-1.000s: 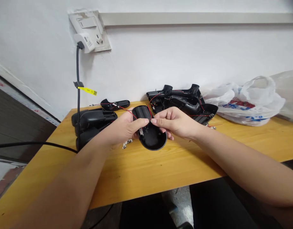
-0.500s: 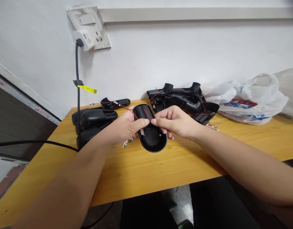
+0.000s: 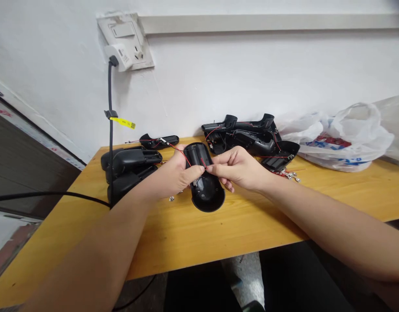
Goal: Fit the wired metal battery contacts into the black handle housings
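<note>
A black plastic oval housing stands tilted on the wooden tabletop, with its open hollow side facing me and thin red wires running across it. My left hand grips its far side, with the thumb lying along the inside. My right hand comes in from the right, its thumb and fingers pinched together at a red wire inside the housing. Part of the shell's interior is hidden behind my fingers.
Black housings with red wires lie in piles at back left and back right. Small metal terminals sit near the right pile. A white plastic bag lies at right. A black cable hangs from a wall socket.
The housing has turned slightly in my hands and its round end now stands a little lower on the table. My right fingers stay at the red wire. The view has shifted slightly.
</note>
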Action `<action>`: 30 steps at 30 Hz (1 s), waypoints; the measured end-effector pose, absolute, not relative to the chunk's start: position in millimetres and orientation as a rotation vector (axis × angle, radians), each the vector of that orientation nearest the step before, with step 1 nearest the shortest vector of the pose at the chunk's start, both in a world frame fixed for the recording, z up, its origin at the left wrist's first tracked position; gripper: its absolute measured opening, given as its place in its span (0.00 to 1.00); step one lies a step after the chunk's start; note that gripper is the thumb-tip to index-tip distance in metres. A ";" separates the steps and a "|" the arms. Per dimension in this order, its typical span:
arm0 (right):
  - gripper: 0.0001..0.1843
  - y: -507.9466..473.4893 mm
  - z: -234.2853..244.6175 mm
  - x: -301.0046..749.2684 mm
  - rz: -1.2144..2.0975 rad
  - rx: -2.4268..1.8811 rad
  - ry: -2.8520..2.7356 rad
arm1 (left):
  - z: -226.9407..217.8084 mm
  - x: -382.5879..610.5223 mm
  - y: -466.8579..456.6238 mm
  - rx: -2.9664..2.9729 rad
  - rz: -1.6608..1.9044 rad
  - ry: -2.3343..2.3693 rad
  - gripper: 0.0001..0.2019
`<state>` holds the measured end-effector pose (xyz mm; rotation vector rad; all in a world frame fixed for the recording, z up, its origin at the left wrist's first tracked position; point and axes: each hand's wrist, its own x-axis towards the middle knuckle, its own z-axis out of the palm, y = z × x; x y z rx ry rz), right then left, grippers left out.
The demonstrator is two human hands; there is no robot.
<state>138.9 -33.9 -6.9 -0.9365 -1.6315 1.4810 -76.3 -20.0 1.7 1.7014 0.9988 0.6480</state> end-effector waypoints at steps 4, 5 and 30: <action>0.19 -29.9 -5.6 143.6 1.459 -0.932 -1.672 | 2.7 -67.6 -21.1 1.691 0.689 1.018 0.21; 0.20 -29.0 -4.0 145.2 1.459 -0.929 -1.689 | 2.2 -65.8 -21.2 1.693 0.718 0.982 0.20; 0.20 -27.4 -9.0 149.1 1.125 -0.874 -2.086 | 4.2 -70.4 -22.8 1.791 0.570 0.954 0.23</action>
